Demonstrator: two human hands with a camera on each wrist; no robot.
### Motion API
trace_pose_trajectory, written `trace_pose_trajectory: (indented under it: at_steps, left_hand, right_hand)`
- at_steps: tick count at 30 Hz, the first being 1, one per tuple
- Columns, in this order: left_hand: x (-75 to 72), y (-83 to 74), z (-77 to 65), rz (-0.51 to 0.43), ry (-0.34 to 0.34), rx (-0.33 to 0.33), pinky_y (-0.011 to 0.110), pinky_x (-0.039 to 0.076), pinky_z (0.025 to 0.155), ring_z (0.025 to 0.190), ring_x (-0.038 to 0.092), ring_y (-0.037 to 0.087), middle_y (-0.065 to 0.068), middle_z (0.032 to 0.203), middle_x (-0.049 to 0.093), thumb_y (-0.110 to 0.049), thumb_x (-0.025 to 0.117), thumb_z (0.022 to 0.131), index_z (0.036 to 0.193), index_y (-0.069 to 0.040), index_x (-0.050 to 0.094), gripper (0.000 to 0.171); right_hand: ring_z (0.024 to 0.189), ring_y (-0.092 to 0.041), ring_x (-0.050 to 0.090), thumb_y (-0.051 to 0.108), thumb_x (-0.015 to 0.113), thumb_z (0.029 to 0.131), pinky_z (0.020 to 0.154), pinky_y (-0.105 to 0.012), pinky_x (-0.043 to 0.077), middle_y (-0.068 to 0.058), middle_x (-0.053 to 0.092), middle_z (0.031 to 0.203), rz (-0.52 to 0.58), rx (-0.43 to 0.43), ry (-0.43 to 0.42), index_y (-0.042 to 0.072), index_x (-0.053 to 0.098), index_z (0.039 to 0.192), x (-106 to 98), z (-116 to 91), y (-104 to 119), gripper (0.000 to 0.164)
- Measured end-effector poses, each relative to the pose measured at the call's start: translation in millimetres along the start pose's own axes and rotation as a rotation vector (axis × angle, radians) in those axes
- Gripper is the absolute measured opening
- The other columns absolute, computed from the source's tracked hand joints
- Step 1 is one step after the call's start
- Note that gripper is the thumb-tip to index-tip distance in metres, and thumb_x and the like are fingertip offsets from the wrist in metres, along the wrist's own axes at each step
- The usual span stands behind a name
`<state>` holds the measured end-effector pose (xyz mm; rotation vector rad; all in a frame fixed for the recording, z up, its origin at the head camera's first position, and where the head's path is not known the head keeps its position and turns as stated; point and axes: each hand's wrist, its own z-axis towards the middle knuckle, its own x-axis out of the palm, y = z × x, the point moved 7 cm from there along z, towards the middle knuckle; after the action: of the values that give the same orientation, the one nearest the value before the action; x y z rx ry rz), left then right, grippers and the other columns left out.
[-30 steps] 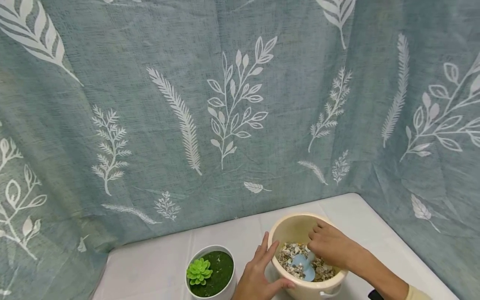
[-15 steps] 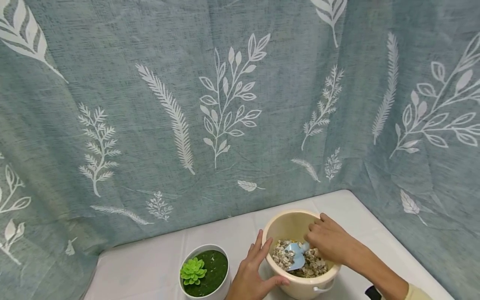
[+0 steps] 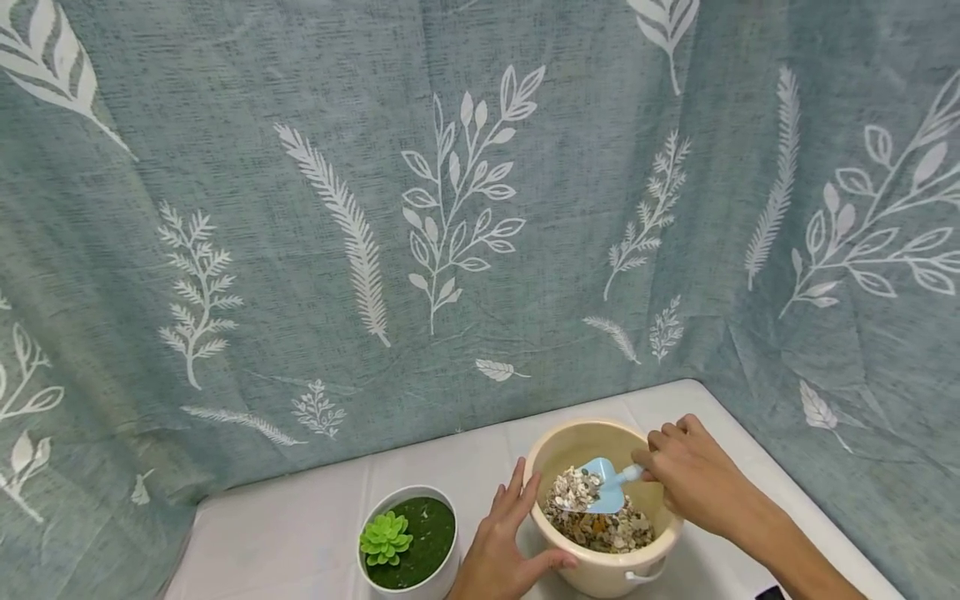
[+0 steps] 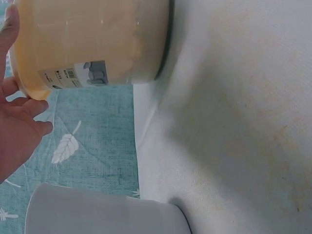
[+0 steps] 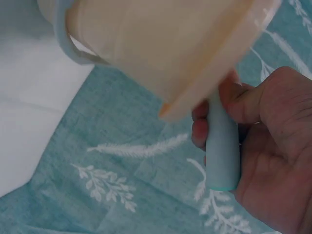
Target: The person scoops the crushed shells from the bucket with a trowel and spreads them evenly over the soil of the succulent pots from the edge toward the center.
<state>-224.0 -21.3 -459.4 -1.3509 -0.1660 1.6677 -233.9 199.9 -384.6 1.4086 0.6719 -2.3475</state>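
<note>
A cream bucket [image 3: 600, 577] holds a bed of small shells and stones [image 3: 622, 533]. My left hand [image 3: 498, 542] presses against its left side with fingers spread, fingertips at the rim and thumb on the front. In the left wrist view those fingers touch the edge of the labelled bucket [image 4: 97, 29]. My right hand [image 3: 693, 479] grips the handle of a light blue small shovel [image 3: 609, 502], its blade inside the bucket, carrying a pile of pale pieces [image 3: 576, 485]. The right wrist view shows the handle [image 5: 223, 151] in my fist, close beside the bucket's rim.
A white pot [image 3: 442, 575] with a green succulent [image 3: 386, 537] on dark green filling stands left of my left hand. The bucket's handle [image 5: 66, 36] hangs down its side. A white-covered table [image 3: 300, 508] meets a leaf-patterned curtain [image 3: 315, 250] at the back and right.
My right hand has risen and moved right, out over the bucket's rim. The shovel has come up from within the shells, now loaded. My left hand stays at the bucket.
</note>
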Motion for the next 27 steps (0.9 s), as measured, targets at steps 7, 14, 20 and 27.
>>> trace_pose_trajectory:
  at_steps: [7,14,20,27]
  left_hand:
    - [-16.4,-3.0,-13.5,0.021,-0.012,-0.074,0.061,0.040,0.119,0.149,0.046,0.042,0.023,0.167,0.038,-0.054,0.080,0.087,0.161,0.003,0.035,0.104]
    - [-73.5,5.6,-60.5,0.239,-0.414,-0.037,0.046,0.064,0.093,0.126,0.068,0.034,0.014,0.148,0.064,-0.040,0.089,0.083,0.148,-0.009,0.059,0.077]
    - [-121.2,32.2,-102.1,0.277,-0.661,-0.156,0.039,0.065,0.088,0.116,0.072,0.031,0.009,0.135,0.071,-0.017,0.095,0.073,0.133,-0.011,0.071,0.064]
    - [-136.6,77.9,-123.5,0.082,-0.438,-0.519,0.066,0.050,0.109,0.140,0.053,0.049,0.023,0.154,0.052,-0.040,0.093,0.078,0.153,-0.003,0.049,0.094]
  right_hand:
    - [0.065,-0.013,0.051,0.021,0.086,0.080,0.075,-0.038,0.043,0.007,0.056,0.067,-0.030,-0.020,-0.129,0.020,0.075,0.084,-20,0,-5,0.012]
    - [0.065,-0.012,0.051,0.022,0.081,0.082,0.075,-0.038,0.044,0.008,0.057,0.070,-0.003,-0.059,-0.171,0.019,0.076,0.091,-32,15,8,0.010]
    - [0.068,-0.013,0.055,0.020,0.082,0.084,0.077,-0.039,0.045,0.007,0.060,0.073,0.053,-0.093,-0.192,0.019,0.078,0.093,-36,46,35,0.010]
    - [0.073,-0.014,0.059,0.020,0.083,0.088,0.081,-0.039,0.048,0.004,0.066,0.076,0.088,-0.183,-0.116,0.019,0.079,0.093,-21,90,83,0.006]
